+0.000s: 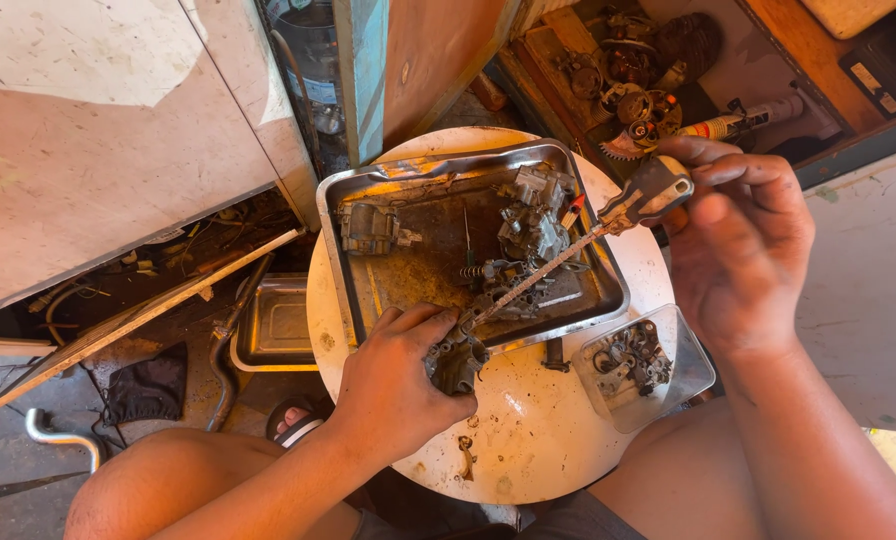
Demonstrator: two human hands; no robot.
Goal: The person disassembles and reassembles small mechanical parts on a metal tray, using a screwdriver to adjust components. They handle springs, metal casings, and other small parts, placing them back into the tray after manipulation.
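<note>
— Nearest us are the bare knees, and just past them the left hand [393, 385], fingers curled tight round a small grey carburettor part [458, 362]. It presses the part down on the round white bench [538, 430], right at the near rim of the metal tray [340, 215].

— And the other hand?

— The right hand [738, 245] is raised to the right of the tray, closed round the black-and-white handle of a long screwdriver [608, 222]. The shaft slants down across the tray and its tip meets the part the left hand holds.

— So which step do you make it?

— I'd judge a screw on that part is being worked, loosened or tightened; I cannot tell which from here. The tip looks seated, so I'd say the next move calls for a steady twist from the right wrist while the left keeps the part from turning, with the shaft kept in line so the tip does not slip out.

— What else is about?

— In the tray, a larger carburettor body [533, 225], another casting [368, 228] at the left end, and a small spring [471, 271]. A clear plastic tub [696, 362] of small metal bits sits on the bench just right of the tray.
</note>
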